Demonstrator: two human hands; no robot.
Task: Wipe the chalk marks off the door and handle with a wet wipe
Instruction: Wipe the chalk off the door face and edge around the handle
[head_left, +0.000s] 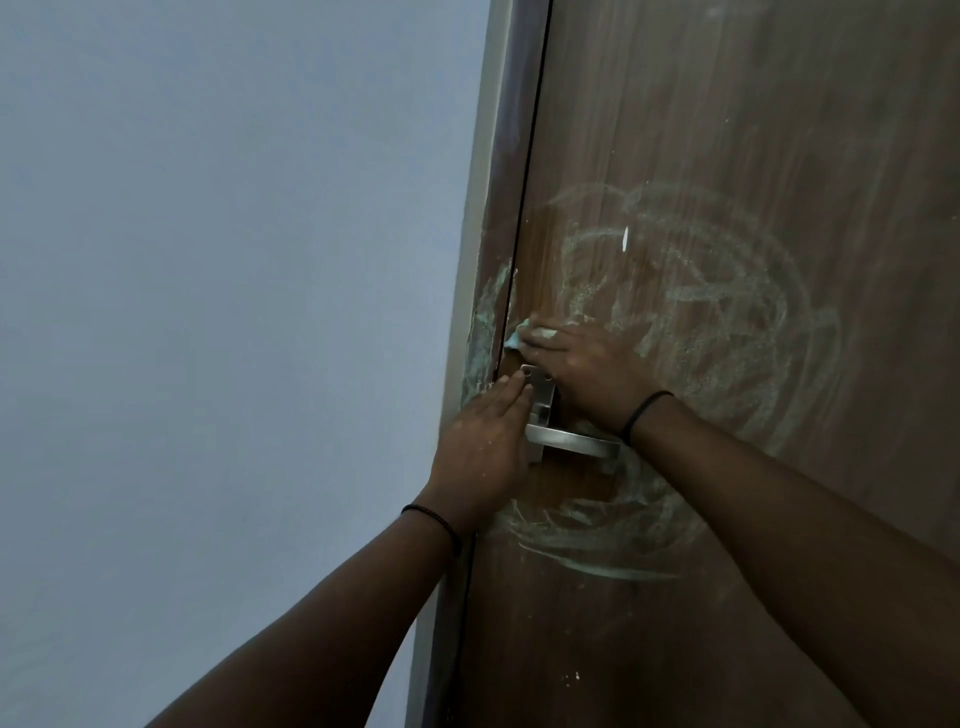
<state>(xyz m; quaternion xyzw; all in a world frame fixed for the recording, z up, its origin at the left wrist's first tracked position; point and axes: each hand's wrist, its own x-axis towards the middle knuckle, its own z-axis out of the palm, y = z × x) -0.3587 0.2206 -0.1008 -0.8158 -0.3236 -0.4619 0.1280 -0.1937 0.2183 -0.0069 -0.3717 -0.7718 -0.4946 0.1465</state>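
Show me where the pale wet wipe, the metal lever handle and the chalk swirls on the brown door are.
pale wet wipe (521, 336), head view, bunched edge past the right hand's fingertips.
metal lever handle (576, 443), head view, middle of the bar.
chalk swirls (727, 306), head view, dense scribble right of the hands.

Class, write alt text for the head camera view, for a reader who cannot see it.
A right hand presses a wet wipe against a brown wooden door just above its metal lever handle. The left hand lies flat beside the handle's plate. Pale swirling chalk marks surround the handle.
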